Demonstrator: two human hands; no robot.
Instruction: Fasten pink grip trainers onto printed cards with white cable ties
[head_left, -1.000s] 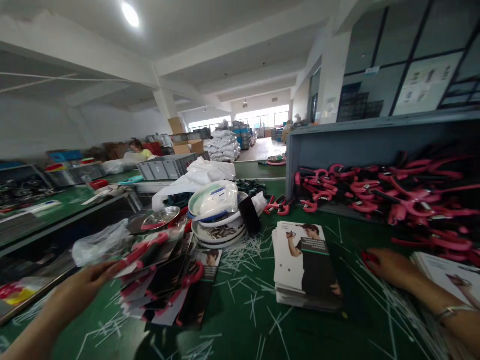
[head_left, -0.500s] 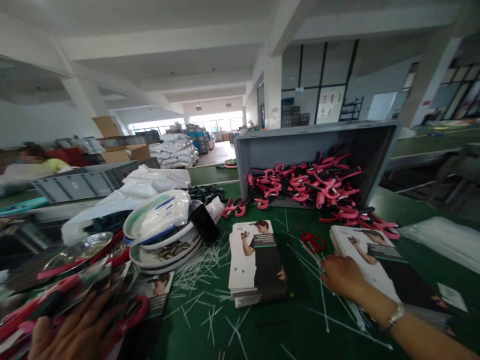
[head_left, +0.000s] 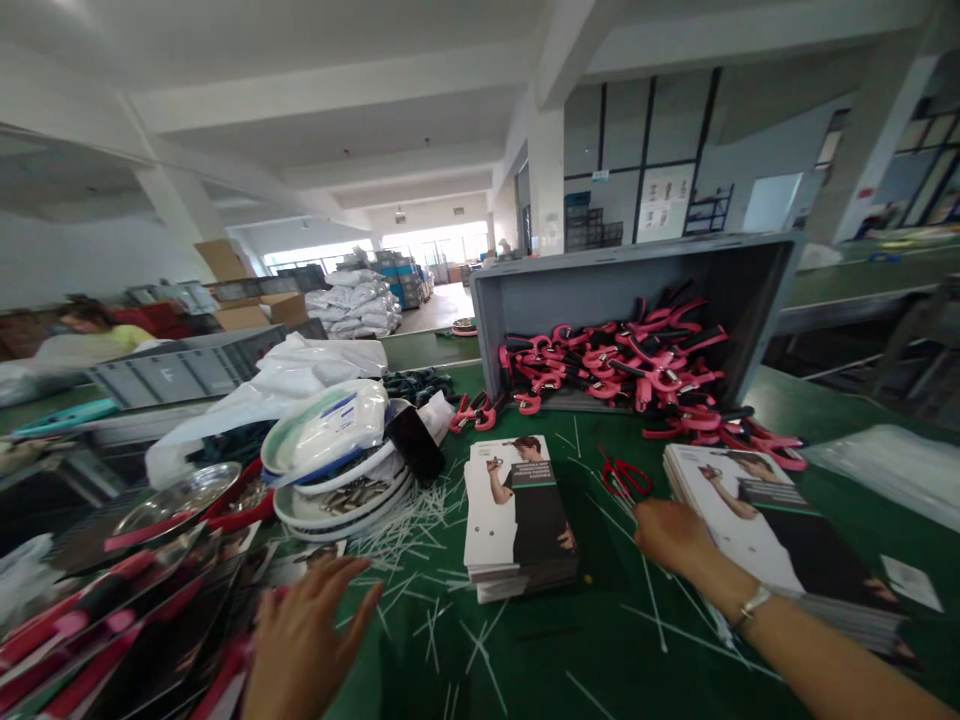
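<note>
My left hand (head_left: 304,640) hovers open, fingers spread, over the green table (head_left: 570,650) beside a pile of packaged red-handled tools (head_left: 112,620) at the lower left. My right hand (head_left: 671,535) rests on the table between two stacks of printed cards, the middle stack (head_left: 517,515) and the right stack (head_left: 780,535). It lies just below red scissors (head_left: 622,478) and touches the right stack's left edge. Neither hand visibly holds anything.
A grey crate (head_left: 637,290) tipped on its side spills red and black clamps (head_left: 637,365). Stacked bowls (head_left: 337,480) under a white packet, a metal dish (head_left: 176,495) and white plastic strips (head_left: 420,530) litter the table. A person sits far left.
My left hand has let go of the packaged pile and lifted off it to the right. My right hand slid slightly up toward the scissors. The view turned right over the second.
</note>
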